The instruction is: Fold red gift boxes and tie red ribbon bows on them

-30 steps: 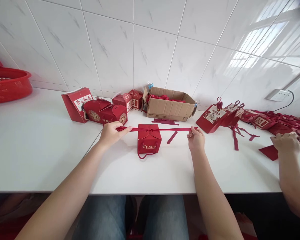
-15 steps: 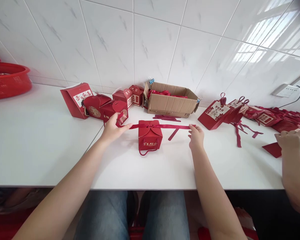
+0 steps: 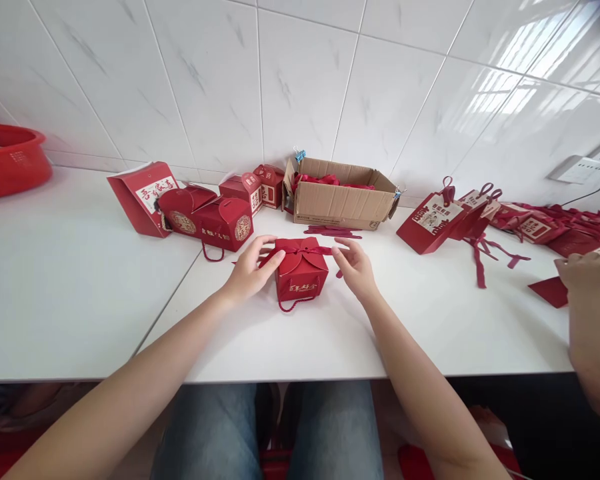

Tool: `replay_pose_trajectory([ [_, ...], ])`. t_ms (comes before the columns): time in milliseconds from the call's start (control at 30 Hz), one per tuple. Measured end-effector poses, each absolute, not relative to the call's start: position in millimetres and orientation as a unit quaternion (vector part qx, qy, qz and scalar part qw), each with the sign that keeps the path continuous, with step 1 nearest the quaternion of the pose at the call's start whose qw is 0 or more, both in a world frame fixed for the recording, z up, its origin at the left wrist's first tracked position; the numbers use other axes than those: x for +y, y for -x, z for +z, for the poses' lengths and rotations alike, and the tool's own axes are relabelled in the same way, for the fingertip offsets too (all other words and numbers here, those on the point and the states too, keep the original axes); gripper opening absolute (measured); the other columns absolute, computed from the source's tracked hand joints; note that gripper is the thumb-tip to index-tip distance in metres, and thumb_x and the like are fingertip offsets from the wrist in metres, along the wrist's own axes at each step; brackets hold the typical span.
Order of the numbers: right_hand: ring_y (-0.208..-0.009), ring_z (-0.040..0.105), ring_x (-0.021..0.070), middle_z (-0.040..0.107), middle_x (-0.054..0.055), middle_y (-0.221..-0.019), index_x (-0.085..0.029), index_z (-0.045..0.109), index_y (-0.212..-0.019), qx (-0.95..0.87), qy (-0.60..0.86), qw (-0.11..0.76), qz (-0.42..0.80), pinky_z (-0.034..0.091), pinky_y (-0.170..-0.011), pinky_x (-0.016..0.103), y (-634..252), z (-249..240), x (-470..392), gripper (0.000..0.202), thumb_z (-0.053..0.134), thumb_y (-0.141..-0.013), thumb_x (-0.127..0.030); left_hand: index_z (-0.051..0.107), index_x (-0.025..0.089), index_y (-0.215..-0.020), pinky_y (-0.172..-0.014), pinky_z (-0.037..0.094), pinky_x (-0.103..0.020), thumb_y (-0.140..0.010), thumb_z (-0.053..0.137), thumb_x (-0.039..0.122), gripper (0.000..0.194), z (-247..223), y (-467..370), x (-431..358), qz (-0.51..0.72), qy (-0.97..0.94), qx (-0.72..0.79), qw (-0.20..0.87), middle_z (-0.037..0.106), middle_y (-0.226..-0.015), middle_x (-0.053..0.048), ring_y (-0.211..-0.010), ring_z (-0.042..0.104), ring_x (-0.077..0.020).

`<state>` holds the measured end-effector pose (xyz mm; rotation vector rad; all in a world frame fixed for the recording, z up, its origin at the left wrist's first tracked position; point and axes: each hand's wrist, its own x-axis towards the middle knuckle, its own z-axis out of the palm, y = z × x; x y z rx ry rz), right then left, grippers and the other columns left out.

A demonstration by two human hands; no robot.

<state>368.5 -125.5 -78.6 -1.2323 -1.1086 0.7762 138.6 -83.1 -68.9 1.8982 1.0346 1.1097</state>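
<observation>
A small red box with gold lettering and a rope handle stands upright on the white table. Across its top runs a red ribbon, knotted in the middle. My left hand is at the box's left side, thumb and fingers closed around the ribbon near the top corner. On the right side, my right hand pinches the ribbon between thumb and fingers, close to the box.
Behind stands a cardboard box of red ribbons. Red gift boxes are at the left, red bags at the right. Another person's hand touches red card at the far right. A red basket sits far left.
Both my hands have moved inward along the ribbon, from wide apart to beside the box. The ribbon is no longer stretched out to both sides.
</observation>
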Motion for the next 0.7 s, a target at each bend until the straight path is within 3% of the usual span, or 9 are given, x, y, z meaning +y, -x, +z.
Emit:
replay_pose_trajectory([
  [167,-0.058,0.052,0.0086,0.058,-0.002,-0.069,-0.019,0.057,-0.076,-0.551,0.53,0.532,0.364,0.044,-0.055,0.022,-371.7,-70.1,-133.7,0.036,0.062,-0.078,-0.055,0.043,0.022,-0.121,-0.092,0.048,-0.039,-0.081,0.062,0.046,0.05,-71.2,-145.7,-87.1,0.42,-0.677,0.345,0.496,0.059,-0.123,-0.011,-0.117,0.055,-0.0243],
  [367,-0.044,0.038,0.0054,0.047,-0.006,-0.047,-0.019,0.052,-0.061,-0.608,0.475,0.436,0.464,0.03,-0.044,0.019,-380.5,-53.7,-149.0,0.042,0.063,-0.078,-0.056,0.047,0.022,-0.116,-0.082,0.052,-0.034,-0.076,0.067,0.045,0.05,-58.5,-144.9,-94.4,0.365,-0.648,0.332,0.581,0.063,-0.122,-0.01,-0.105,0.063,-0.0242],
  [433,-0.042,0.036,0.0055,0.048,-0.006,-0.045,-0.019,0.054,-0.061,-0.599,0.446,0.433,0.504,0.029,-0.044,0.02,-383.4,-52.1,-151.2,0.04,0.065,-0.077,-0.055,0.048,0.022,-0.116,-0.082,0.052,-0.033,-0.076,0.067,0.045,0.05,-58.0,-144.7,-95.1,0.359,-0.655,0.331,0.577,0.062,-0.122,-0.01,-0.105,0.063,-0.0242],
  [700,-0.046,0.051,0.0101,0.054,-0.006,-0.049,-0.021,0.063,-0.084,-0.536,0.339,0.475,0.61,0.044,-0.053,0.024,-392.9,-50.6,-153.3,0.029,0.069,-0.075,-0.047,0.054,0.022,-0.113,-0.088,0.048,-0.036,-0.078,0.067,0.041,0.041,-61.1,-144.5,-94.1,0.366,-0.675,0.328,0.55,0.063,-0.118,-0.008,-0.111,0.059,-0.0247],
])
